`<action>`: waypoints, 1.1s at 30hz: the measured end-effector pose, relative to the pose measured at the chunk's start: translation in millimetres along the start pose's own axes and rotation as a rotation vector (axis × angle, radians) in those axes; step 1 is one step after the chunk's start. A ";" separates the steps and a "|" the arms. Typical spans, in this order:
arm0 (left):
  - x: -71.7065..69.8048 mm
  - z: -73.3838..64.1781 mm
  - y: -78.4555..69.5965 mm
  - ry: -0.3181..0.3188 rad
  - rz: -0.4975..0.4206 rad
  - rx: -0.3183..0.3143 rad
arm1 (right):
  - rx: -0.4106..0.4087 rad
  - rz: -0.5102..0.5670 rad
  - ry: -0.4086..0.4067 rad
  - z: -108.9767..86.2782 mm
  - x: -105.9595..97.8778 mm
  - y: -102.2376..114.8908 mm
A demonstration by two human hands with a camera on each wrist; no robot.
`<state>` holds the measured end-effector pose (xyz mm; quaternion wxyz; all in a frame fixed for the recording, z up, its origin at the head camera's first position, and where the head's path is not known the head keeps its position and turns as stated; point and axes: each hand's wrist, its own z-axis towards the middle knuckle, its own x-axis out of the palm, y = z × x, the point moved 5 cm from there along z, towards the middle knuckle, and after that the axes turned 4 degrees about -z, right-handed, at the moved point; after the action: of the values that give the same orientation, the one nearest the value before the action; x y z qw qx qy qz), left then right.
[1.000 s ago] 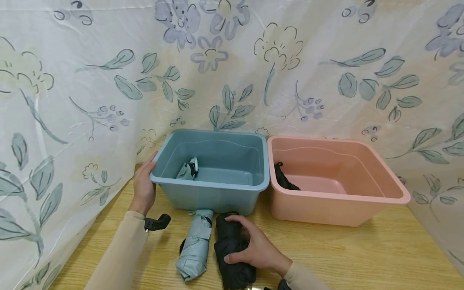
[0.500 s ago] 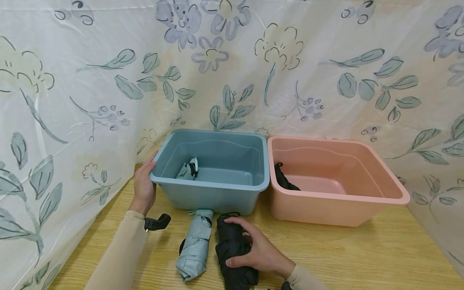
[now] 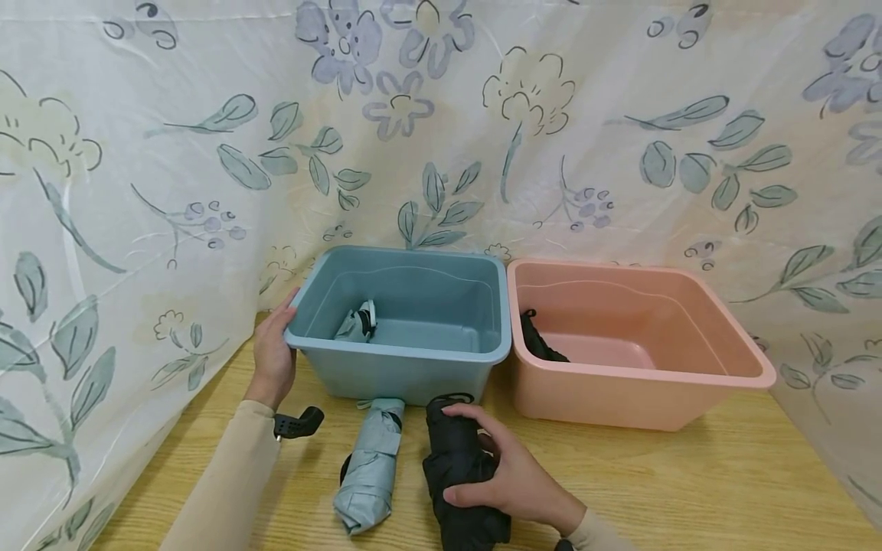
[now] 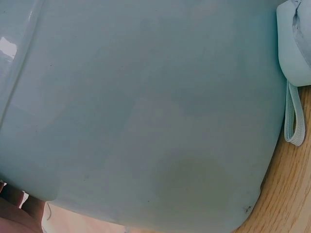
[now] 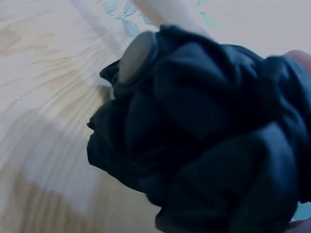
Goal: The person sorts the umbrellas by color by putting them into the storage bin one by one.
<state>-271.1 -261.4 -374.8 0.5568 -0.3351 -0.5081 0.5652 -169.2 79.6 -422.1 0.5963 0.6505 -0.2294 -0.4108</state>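
My right hand (image 3: pixel 513 474) grips a folded black umbrella (image 3: pixel 455 451), thumb on the near side and fingers over its far end. In the right wrist view the bunched black cloth and a round end cap (image 5: pixel 137 58) fill much of the picture. My left hand (image 3: pixel 272 352) holds the left rim of the blue bin (image 3: pixel 400 356); the left wrist view shows mostly that bin's wall (image 4: pixel 146 107). A folded light blue umbrella (image 3: pixel 372 467) lies on the table left of the black one, with its strap loop (image 4: pixel 294 116) visible in the left wrist view.
To the right of the blue bin stands a pink bin (image 3: pixel 620 394) with a black folded item (image 3: pixel 537 340) inside. Another light blue folded umbrella (image 3: pixel 358 323) lies in the blue bin. Floral cloth (image 3: pixel 441 122) hangs behind and at the left of the wooden table (image 3: pixel 620 490).
My right hand has shifted a little to the right with the black umbrella, widening the gap to the light blue one. The left hand stays at the blue bin's rim.
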 end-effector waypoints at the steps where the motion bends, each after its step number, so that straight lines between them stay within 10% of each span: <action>1: -0.1 0.0 0.1 -0.001 -0.004 0.003 | -0.014 0.009 0.002 -1.9 -2.2 3.7; 15: 0.2 0.0 -0.6 0.004 -0.005 0.009 | -0.154 -0.132 -0.084 -25.8 -52.5 56.5; 33: 1.0 -0.7 -1.1 0.005 0.015 -0.010 | -0.087 -0.315 -0.231 -30.2 -141.1 122.2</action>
<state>-270.2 -260.5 -373.7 0.5524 -0.3431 -0.5070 0.5659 -200.0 186.1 -269.0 0.5220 0.6005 -0.1737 -0.5803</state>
